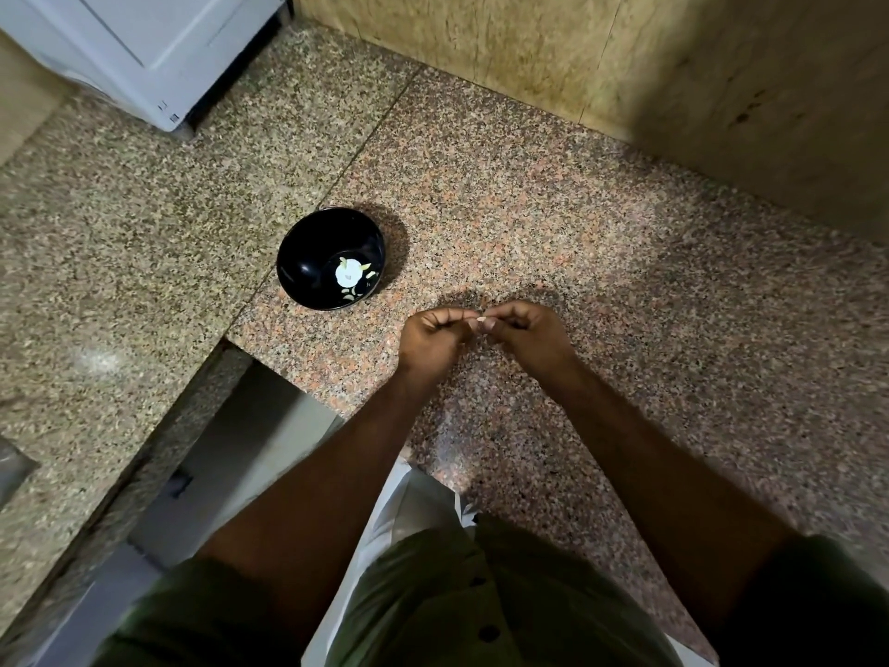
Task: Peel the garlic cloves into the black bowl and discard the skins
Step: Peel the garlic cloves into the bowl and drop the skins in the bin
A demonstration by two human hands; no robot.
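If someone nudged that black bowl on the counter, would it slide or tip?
The black bowl looks glossy and sits on smooth speckled stone counter, so it would probably slide easily. It holds only a few pale garlic bits, so it is likely light. Its rounded sides suggest it might rock.

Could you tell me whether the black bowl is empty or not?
Not empty: the black bowl holds pale pieces at its bottom, apparently garlic.

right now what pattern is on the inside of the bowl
The glossy black round bowl has a white flower with pale green leaves painted inside, seen in the head view.
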